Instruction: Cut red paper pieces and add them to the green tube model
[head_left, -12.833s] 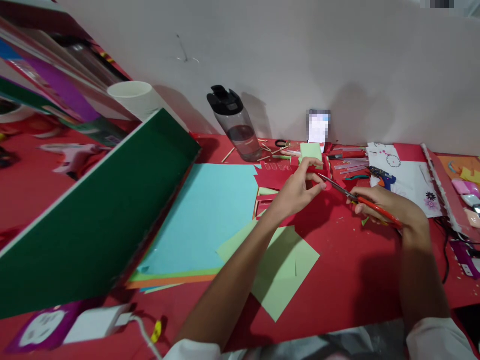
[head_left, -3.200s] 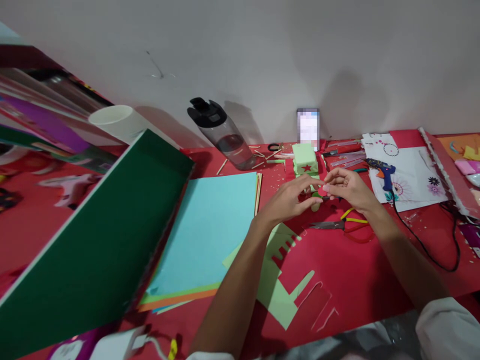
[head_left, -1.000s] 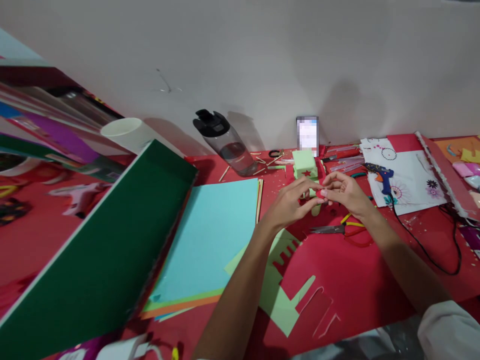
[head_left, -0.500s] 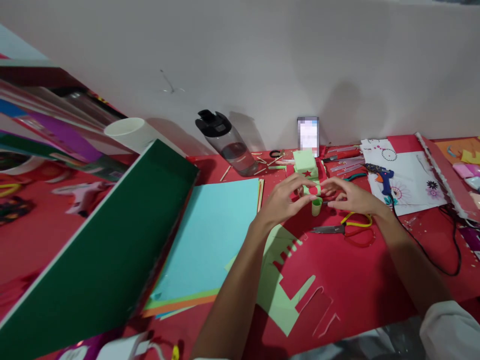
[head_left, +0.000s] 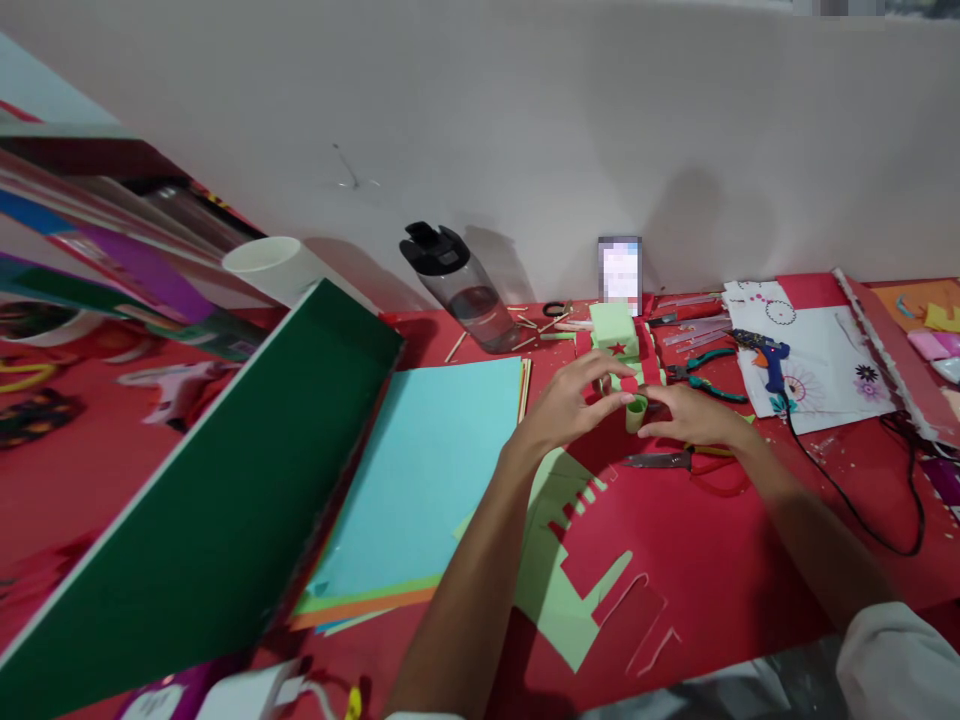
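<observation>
My left hand [head_left: 571,402] is closed, its thumb and fingertips around a small light-green paper piece with a red patch [head_left: 628,384]. Just in front stands a little green paper tube [head_left: 635,415]. My right hand [head_left: 694,414] has its thumb and fingers at the tube's right side, in a loose pinch. Behind the fingers sits a light-green paper box with a red star [head_left: 615,328], its lower part hidden. Scissors [head_left: 660,460] with yellow and red handles lie below my right hand, partly covered by it. Cut light-green paper [head_left: 559,590] lies near my left forearm.
A tilted bottle [head_left: 472,300] and a phone [head_left: 620,272] stand by the wall. Pliers [head_left: 712,380] and a blue glue gun [head_left: 772,360] with a cord lie at right. Coloured sheets [head_left: 442,450] and a green board [head_left: 225,480] are at left.
My right hand has moved down and left to the small tube, uncovering the pliers and covering more of the scissors' handles. My left hand stays nearly in place.
</observation>
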